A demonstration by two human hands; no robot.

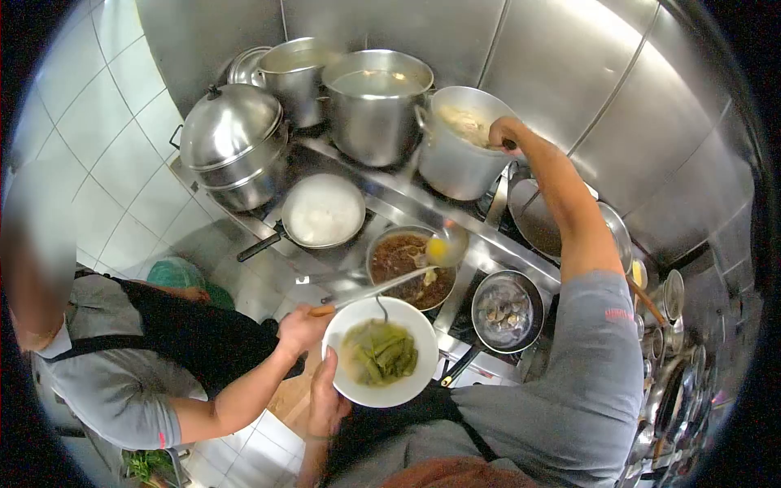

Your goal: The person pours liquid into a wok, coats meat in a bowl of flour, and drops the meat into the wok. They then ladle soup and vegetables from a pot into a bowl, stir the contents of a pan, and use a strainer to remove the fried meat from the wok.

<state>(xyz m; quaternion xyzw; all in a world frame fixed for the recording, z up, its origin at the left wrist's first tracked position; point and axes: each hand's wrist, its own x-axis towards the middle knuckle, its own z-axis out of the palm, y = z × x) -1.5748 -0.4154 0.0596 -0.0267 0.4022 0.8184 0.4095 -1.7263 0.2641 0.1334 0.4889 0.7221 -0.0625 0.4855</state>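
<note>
My left hand [325, 400] grips the rim of a white bowl [335, 358] from the left and below. Green vegetable pieces [384, 355] lie in pale broth inside it. Far off to the upper right, my right hand [506, 132] is closed around a dark-handled utensil [509, 145]; its working end is hidden. That hand is over the mouth of a tall pot [464, 167] with pale, lumpy contents. Between bowl and stove, a co-worker's hand [303, 329] holds a long ladle [382, 286] over a pan of brown food [399, 259]; something yellow is in the ladle.
Two more tall pots [378, 122] stand at the back, beside a domed steamer [232, 134]. A pan with white contents [324, 211] is on the left; a black frying pan [506, 313] holds bubbling liquid on the right. A co-worker [138, 342] stands close on my left.
</note>
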